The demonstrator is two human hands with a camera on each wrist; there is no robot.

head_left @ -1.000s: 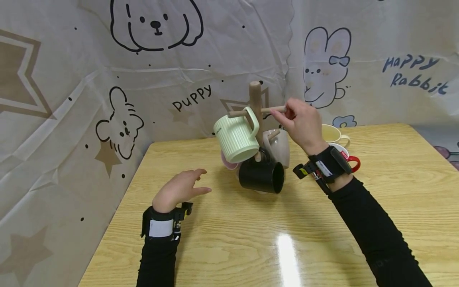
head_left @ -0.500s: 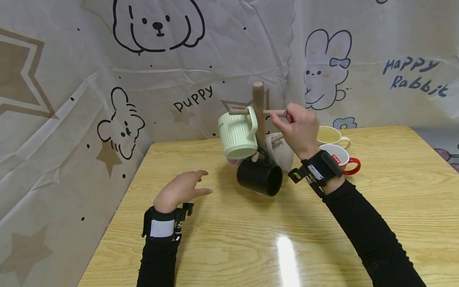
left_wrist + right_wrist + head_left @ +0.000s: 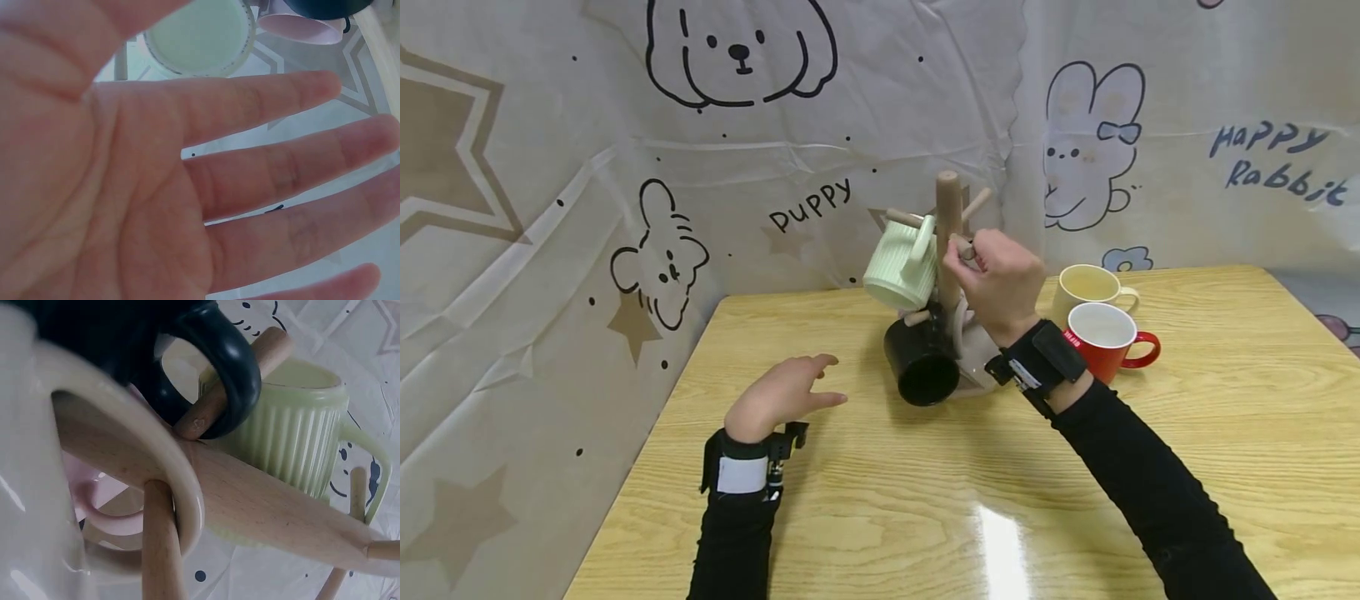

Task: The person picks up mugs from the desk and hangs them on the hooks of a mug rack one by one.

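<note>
A wooden mug tree [image 3: 948, 200] stands on the table, and my right hand [image 3: 1003, 279] pinches one of its upper pegs between thumb and curled fingers. From an upper peg on the left hangs a ribbed light-green mug [image 3: 898, 267], tilted. Lower down, a black mug [image 3: 917, 358] hangs by its handle with its mouth toward me. A whitish mug [image 3: 25, 487] hangs on another low peg, partly behind my right wrist in the head view. The wrist views also show a pink mug [image 3: 306, 28]. My left hand [image 3: 778, 400] is held left of the tree, fingers extended, touching nothing.
Right of the tree, a red mug [image 3: 1101, 354] with a white inside stands upright, partly behind my right wrist. Behind it is a pale yellow mug [image 3: 1086, 287]. A printed cloth [image 3: 820, 150] hangs behind the wooden table [image 3: 850, 517].
The mug tree has turned, its gripped peg swinging left and toward me with my right hand. The hanging mugs shifted around, and the red mug came into fuller view. My left hand stayed still.
</note>
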